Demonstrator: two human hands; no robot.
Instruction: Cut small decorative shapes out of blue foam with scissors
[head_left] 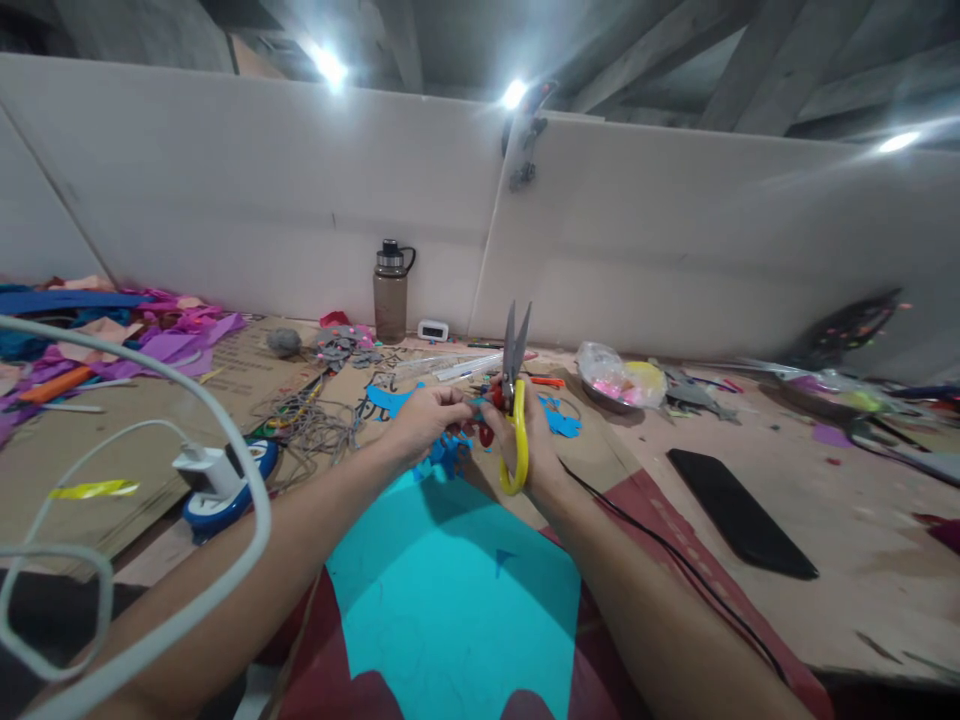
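My right hand (534, 438) holds a pair of scissors (519, 420) with yellow handles. The blades point up and stand a little apart. Close beside it, my left hand (429, 418) is closed in a pinch on a small blue piece (478, 403), which the right fingertips also touch. The piece is too small to make out its shape. Below the hands lie blue cut scraps (444, 458), at the top edge of a large turquoise sheet (457, 590). A small dark blue triangle (504, 562) rests on that sheet.
A water bottle (390, 295) stands at the back wall. Tangled grey cord (315, 420) and a power strip (225, 495) are on the left, with a white cable (259, 510) looping in front. To the right lie a black phone (739, 510) and a bowl with plastic bags (615, 400).
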